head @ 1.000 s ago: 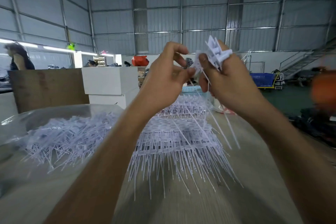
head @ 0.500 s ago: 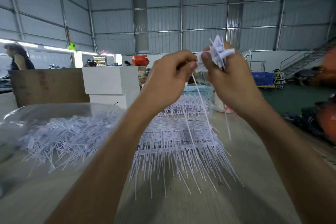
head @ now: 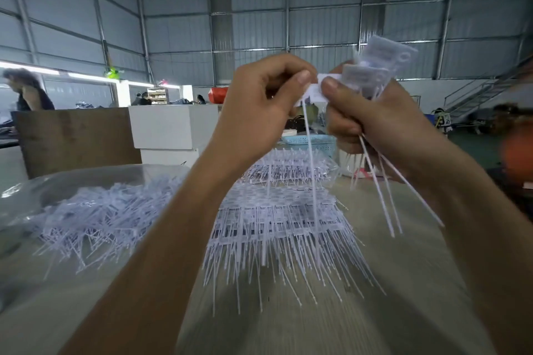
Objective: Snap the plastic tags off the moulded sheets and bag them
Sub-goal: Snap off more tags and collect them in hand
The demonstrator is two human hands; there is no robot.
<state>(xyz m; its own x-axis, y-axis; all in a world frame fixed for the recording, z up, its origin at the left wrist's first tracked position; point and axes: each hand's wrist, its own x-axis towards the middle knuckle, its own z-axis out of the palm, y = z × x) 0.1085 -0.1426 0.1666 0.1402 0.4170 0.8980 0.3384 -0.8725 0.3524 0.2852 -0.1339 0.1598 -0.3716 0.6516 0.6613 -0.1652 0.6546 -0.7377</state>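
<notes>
Both hands sit higher & closer to the head cam than a sec ago. Left hand [head: 259,104] now pinches, thumb against curled fingers, one tag [head: 313,92] at its flat head, w/ the thin tail hanging straight down. Right hand [head: 372,121] grips a bunch [head: 380,69] of loose tags, heads fanned above the fist, tails trailing out below; its thumb presses the same tag head from the other side. A sec ago the left fingers were only reaching in; now the 2 thumbs meet on that piece, so prob. a freshly snapped tag being handed into the bunch.

Sheets [head: 277,219] lie stacked on the table [head: 403,282] below, plenty left. Bag [head: 72,184], left side, holds a big pile of done tags. Bunch not yet bagged.
</notes>
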